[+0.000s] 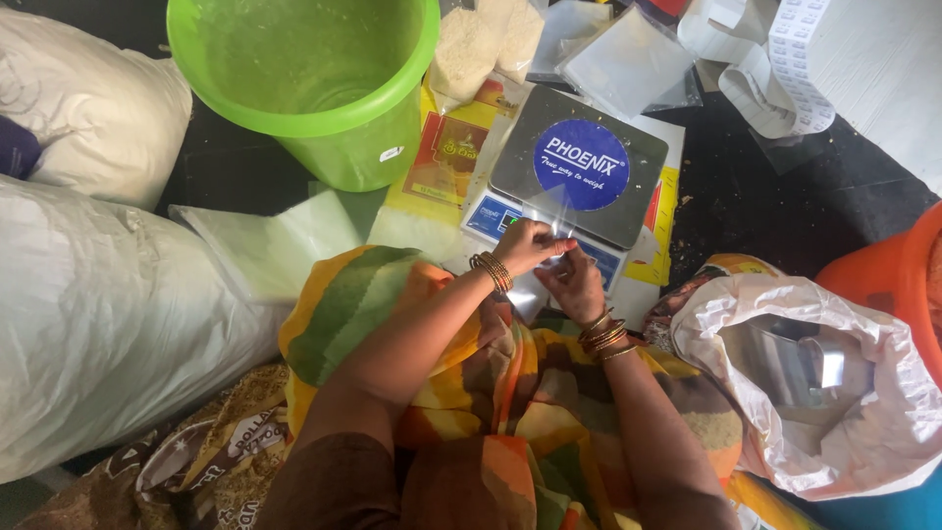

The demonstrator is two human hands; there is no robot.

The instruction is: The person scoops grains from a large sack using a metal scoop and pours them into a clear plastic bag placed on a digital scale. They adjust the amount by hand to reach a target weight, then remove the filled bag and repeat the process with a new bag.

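At the far left of the frame we see big white sacks (88, 314) lying slumped against our lap, and above them, at upper centre-left, the green bucket (314, 83) standing upright and open, close enough to reach into. Just right of it flat clear bags (270, 245) lie spread on the floor, apparently kept ready to hand. In the middle our left hand (528, 245) and right hand (574, 285) meet just in front of the weighing scale (577, 167); the fingers of both are pressed together, pinching a small clear plastic pouch (559, 231) between them, held up over the scale's near edge, likely so it can be worked open or shut. The scale's steel pan bears only a round blue sticker. At the right a white sack (863, 412) sits with its mouth rolled back, a steel scoop (795, 368) resting inside.
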